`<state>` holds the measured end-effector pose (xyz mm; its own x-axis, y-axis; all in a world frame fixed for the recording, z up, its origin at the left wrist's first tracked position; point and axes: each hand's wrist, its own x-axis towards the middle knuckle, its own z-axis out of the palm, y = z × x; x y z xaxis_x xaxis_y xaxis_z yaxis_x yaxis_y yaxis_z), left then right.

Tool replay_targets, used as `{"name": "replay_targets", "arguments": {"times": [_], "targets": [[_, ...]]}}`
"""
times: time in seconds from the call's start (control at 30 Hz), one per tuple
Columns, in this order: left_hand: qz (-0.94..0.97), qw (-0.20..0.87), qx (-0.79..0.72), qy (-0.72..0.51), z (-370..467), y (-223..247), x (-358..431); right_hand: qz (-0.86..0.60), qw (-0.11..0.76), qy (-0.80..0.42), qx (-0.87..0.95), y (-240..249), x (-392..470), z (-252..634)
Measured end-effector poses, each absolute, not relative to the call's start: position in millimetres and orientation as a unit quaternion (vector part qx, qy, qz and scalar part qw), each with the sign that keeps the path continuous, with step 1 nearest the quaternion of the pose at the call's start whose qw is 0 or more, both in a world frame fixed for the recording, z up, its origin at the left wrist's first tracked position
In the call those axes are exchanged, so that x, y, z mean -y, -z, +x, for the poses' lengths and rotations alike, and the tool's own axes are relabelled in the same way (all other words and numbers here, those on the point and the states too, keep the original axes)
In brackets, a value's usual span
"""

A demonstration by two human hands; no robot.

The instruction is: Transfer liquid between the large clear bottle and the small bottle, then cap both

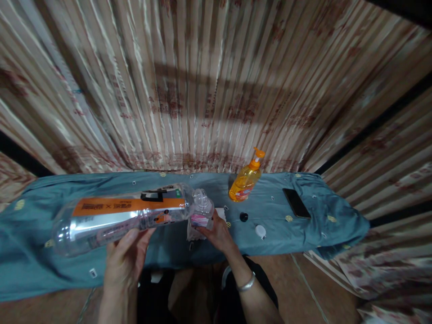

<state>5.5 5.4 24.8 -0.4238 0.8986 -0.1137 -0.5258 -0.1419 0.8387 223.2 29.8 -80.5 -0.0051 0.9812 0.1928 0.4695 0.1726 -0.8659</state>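
My left hand (130,252) is closed under a large clear plastic bottle (130,213) with an orange label. This bottle lies almost level, its neck pointing right. With my right hand (218,231) I grip a small clear plastic bottle (201,211) that has a pink label. The necks of the two bottles meet or nearly meet; whether they touch I cannot tell. Beneath the small bottle a white cloth or tissue (194,234) shows, partly hidden by the hand. To the right of my right hand lie a black cap (243,217) and a white cap (260,231).
A pump bottle of orange liquid (243,182) stands on the teal-covered table (209,182) towards the back. Farther right, a dark phone (296,203) lies flat. Behind the table hangs a pleated, patterned curtain (202,90).
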Motion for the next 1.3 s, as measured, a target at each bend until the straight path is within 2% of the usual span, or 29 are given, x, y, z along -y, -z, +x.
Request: {"name": "replay_targets", "arguments": {"times": [0.77,1.3], "targets": [[0.152,0.470,-0.468,-0.733,8,-35,-7,-0.569,0.412,-0.329,0.631,82,-30,224],[0.168,0.473,-0.427,-0.752,11,-34,-6,-0.578,0.410,-0.318,0.630,83,-30,223]]}}
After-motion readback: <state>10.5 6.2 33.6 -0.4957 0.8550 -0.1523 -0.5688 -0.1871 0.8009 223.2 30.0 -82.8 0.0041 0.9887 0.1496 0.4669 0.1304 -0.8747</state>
